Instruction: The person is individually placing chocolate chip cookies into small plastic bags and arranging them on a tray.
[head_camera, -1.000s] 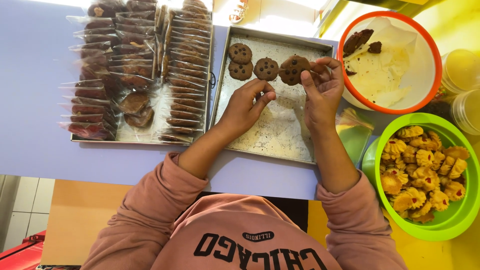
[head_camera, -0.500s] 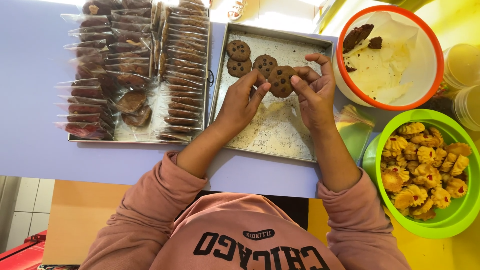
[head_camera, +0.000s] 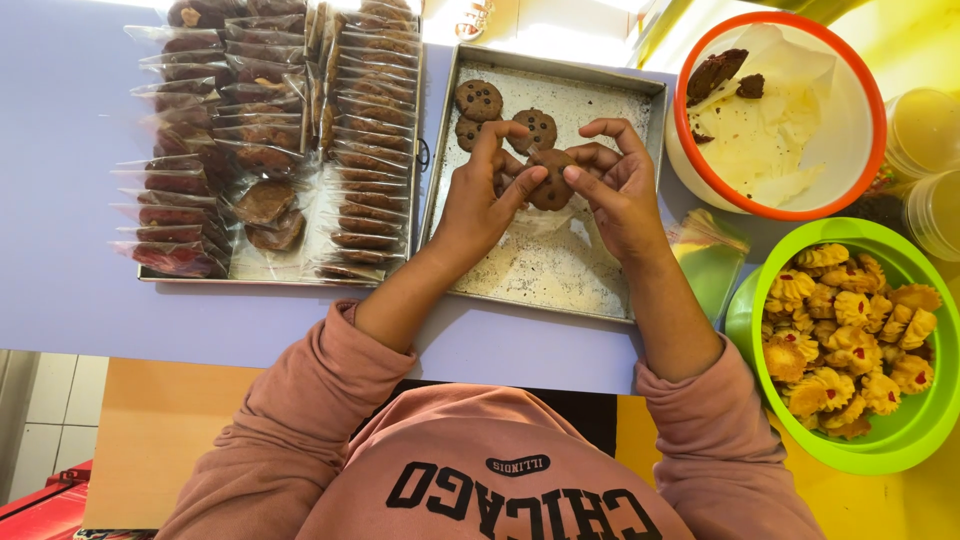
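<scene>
Head view: left hand (head_camera: 480, 200) and right hand (head_camera: 615, 190) pinch one chocolate cookie (head_camera: 551, 180) together, fingers closed on its edges, above the crumb-dusted tray (head_camera: 560, 270).

A home baking table: bagged cookies (head_camera: 270, 140), baking tray (head_camera: 640, 90), cookie bowls (head_camera: 905, 440).

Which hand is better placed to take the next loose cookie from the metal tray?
Left, probably. The left hand lies just beside the three loose cookies in the far corner of the metal tray; the right hand is farther off and pinches the cookie both hands hold.
</scene>
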